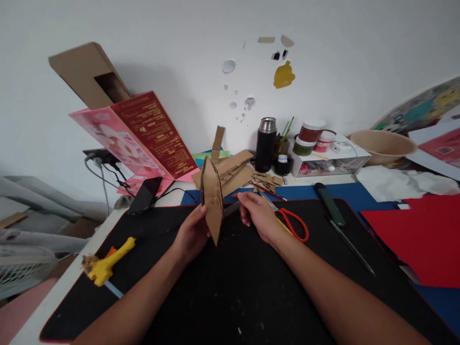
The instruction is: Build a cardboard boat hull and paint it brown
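Note:
My left hand (194, 230) grips a leaf-shaped piece of corrugated cardboard (212, 194), its long pointed end downward, and holds it upright above the black mat (233, 287). Fingers loosely bent and a little apart, my right hand (257, 213) hovers just right of the cardboard, not touching it. Nothing shows between its fingers. A dark grey strip (232, 209) appears between the cardboard and the right hand; its kind is unclear. Beside the right wrist lie scissors (296, 225) with red handles, partly hidden by that hand.
Left on the mat is a yellow hot glue gun (106, 266); a phone (144, 195) lies behind it. Cardboard scraps (233, 175) and a black flask (266, 146) stand at the back. To the right are a green-handled cutter (329, 205), a pointed metal tool (354, 249) and red paper (420, 244).

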A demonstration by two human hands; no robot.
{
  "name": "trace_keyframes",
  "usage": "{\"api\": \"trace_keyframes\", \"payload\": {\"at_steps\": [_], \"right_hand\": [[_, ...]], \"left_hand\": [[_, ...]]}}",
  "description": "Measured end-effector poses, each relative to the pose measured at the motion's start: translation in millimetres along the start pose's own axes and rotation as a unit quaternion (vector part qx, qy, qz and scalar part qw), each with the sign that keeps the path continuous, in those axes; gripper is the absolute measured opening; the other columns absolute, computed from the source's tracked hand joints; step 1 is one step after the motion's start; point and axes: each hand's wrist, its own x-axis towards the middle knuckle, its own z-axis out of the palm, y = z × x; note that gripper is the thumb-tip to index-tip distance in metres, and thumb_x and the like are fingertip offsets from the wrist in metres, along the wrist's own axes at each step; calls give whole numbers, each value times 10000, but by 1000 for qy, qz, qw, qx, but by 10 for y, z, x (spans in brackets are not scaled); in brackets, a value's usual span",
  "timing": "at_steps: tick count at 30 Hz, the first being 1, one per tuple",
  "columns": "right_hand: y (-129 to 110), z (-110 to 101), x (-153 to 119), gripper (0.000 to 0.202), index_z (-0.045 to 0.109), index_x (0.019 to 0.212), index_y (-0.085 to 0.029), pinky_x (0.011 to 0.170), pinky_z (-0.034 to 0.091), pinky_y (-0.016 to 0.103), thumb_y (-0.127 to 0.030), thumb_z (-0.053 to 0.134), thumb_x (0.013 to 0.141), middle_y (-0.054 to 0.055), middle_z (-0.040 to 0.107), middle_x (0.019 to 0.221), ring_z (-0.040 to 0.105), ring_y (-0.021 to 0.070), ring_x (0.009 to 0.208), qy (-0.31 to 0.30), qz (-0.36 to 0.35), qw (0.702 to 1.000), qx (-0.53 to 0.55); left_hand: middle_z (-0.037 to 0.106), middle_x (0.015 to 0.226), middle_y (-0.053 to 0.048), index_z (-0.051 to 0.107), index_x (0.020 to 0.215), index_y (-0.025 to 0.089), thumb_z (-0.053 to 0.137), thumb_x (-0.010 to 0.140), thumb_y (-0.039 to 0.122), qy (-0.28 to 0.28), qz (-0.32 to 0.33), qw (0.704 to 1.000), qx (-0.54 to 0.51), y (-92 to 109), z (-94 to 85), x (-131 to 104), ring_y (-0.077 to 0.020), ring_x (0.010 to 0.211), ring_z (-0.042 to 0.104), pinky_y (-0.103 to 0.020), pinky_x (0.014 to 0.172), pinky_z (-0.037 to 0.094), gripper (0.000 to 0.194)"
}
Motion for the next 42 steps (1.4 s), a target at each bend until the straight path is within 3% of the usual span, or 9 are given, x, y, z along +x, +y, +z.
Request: {"api": "trace_keyframes", "payload": {"at_steps": [6,14,17,20,27,34,42], "right_hand": [[-9,6,-9,431,678,925,-195,379,313,198,-609,737,820,-74,528,526,472,94,409,1,1,1000,-9],[-14,9,14,503,649,883,-199,358,318,184,-687,737,797,-79,530,522,485,92,396,15,-28,999,15],[-53,-14,34,531,591,789,-209,347,316,185,-719,739,788,-75,526,516,488,92,389,34,-54,997,37],[-116,-51,51,546,558,748,-213,346,317,185,-724,746,786,-72,528,521,488,89,391,47,-74,994,68],[-205,-81,30,470,621,840,-216,355,316,180,-651,787,779,-90,519,518,475,86,395,17,-78,992,95],[-199,-95,26,403,632,843,-206,339,309,184,-597,730,828,-98,483,490,481,94,377,24,-91,993,64],[-256,-86,31,387,527,713,-223,323,298,187,-539,734,799,-126,362,453,397,78,340,52,-80,994,57]], "left_hand": [[773,826,-65,785,993,142,875,775,416,-25,-23,999,22,5,6,-39,-140,573,626,-224,446,411,361],[793,853,-99,781,1081,114,867,782,431,-60,-47,996,48,-12,46,-78,-208,729,715,-249,630,539,444],[775,778,-89,786,1003,122,854,798,447,-80,-101,990,54,3,4,-93,-181,638,699,-211,526,504,390],[781,836,-102,788,1013,117,821,819,512,-105,-163,979,57,28,-45,-95,-133,519,649,-177,396,426,441],[739,817,-72,758,1120,137,745,886,520,-179,-201,963,30,95,-70,-83,-60,388,546,-132,327,362,449],[753,828,-80,779,1058,120,793,834,544,-162,-213,961,69,96,-85,-72,-79,411,578,-145,331,375,480],[772,802,-81,812,989,118,898,706,562,-114,-239,960,90,110,-54,-93,-116,493,642,-164,384,442,533]]}}
